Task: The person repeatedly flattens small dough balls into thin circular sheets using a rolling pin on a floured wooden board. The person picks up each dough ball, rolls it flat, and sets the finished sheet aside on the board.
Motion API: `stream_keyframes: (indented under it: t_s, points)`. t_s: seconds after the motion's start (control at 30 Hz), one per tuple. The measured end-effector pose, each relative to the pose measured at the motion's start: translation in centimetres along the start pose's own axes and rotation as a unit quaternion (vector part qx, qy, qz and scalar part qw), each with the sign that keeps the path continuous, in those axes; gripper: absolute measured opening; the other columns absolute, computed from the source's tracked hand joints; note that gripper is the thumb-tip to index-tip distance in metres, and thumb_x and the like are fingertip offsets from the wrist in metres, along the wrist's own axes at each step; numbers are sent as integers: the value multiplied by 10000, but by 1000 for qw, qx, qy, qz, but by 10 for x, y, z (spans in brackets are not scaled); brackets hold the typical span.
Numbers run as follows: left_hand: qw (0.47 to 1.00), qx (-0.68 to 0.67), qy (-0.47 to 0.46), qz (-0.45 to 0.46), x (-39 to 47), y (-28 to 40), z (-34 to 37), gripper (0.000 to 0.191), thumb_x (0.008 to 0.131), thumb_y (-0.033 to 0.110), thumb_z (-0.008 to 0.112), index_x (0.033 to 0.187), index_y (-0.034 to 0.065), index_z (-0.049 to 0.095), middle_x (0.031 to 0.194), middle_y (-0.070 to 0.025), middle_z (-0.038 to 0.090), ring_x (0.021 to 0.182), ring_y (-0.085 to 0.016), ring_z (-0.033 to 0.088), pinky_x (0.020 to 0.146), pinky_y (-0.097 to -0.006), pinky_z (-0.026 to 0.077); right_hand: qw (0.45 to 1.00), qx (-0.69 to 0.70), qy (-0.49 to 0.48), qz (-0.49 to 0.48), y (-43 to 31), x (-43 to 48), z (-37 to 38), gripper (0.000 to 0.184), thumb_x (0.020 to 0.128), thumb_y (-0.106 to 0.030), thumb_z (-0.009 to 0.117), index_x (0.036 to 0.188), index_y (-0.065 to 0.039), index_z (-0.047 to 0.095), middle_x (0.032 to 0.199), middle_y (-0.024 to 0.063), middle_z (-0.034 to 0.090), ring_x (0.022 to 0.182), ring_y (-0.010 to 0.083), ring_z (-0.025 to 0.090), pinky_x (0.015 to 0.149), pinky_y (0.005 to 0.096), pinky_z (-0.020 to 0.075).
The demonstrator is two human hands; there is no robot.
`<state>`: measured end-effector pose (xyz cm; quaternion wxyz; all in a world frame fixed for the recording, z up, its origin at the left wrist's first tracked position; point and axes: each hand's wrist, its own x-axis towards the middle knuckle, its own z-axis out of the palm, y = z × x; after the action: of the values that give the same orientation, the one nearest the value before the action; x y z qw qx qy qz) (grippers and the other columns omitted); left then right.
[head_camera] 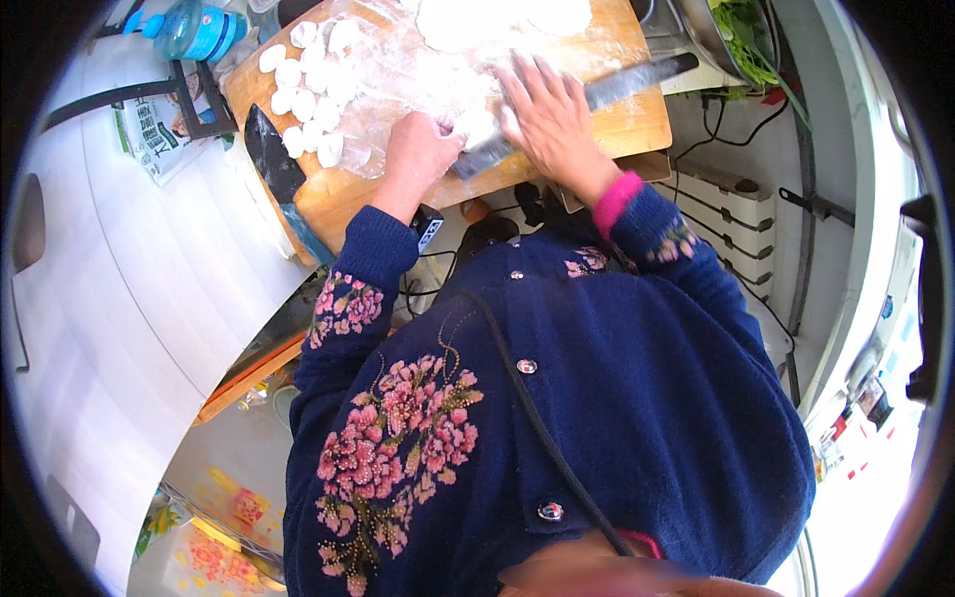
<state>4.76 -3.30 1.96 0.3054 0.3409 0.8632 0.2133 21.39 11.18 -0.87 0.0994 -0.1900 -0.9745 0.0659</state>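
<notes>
My left hand (424, 145) is at the near side of the floury wooden board (634, 123), its curled fingers pinching the edge of a flat piece of white dough (483, 125). My right hand (550, 123) lies flat with fingers spread, its palm over a dark rolling pin (642, 80) dusted with flour. The pin slants across the board's near edge, and my palm hides its middle. Several small dough pieces (313, 78) sit on the board left of my hands. Beyond my fingers spreads a large, overexposed white mass (477, 22), apparently dough or flour.
A dark-bladed knife (272, 153) lies along the board's left edge. Farther left are a plastic bottle (195, 33) and a printed bag (160, 127). A metal bowl of green leaves (742, 45) stands at right. Black cables (720, 138) hang below it, near a white stacked unit (720, 216).
</notes>
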Motion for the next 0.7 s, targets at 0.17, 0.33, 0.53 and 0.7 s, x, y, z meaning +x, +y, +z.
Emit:
stream_keyframes:
  t_s: [0.17, 0.33, 0.53, 0.7]
  points:
    - [997, 76, -11, 23, 10, 15, -5, 361, 822, 364, 781, 898, 13, 803, 862, -260, 748, 856, -434, 740, 795, -494, 580, 998, -26, 57, 3, 0, 51, 20, 613, 1049, -404, 523, 1584, -121, 429, 1606, 165, 457, 1501, 333, 406, 1224, 522, 295]
    - [996, 86, -12, 31, 13, 15, -4, 354, 824, 360, 777, 899, 15, 796, 857, -259, 746, 860, -429, 741, 794, -494, 578, 1000, -6, -10, -16, 1, -8, -9, 619, 1024, -410, 543, 1555, -104, 462, 1567, 179, 485, 1477, 343, 424, 1225, 535, 285]
    - [999, 18, -35, -1, 1, 1, -4, 351, 831, 358, 778, 893, 13, 790, 874, -258, 749, 885, -429, 740, 799, -498, 578, 1000, -9, -9, -1, -3, -6, -7, 589, 1040, -389, 533, 1563, -132, 450, 1572, 169, 480, 1481, 333, 418, 1208, 526, 314]
    - [993, 113, 5, 14, 11, 11, -5, 359, 843, 356, 781, 906, 3, 792, 901, -265, 750, 890, -442, 736, 804, -502, 578, 998, 17, 59, 0, 2, 59, 27, 607, 1067, -396, 512, 1578, -84, 413, 1567, 196, 484, 1479, 353, 424, 1215, 524, 314]
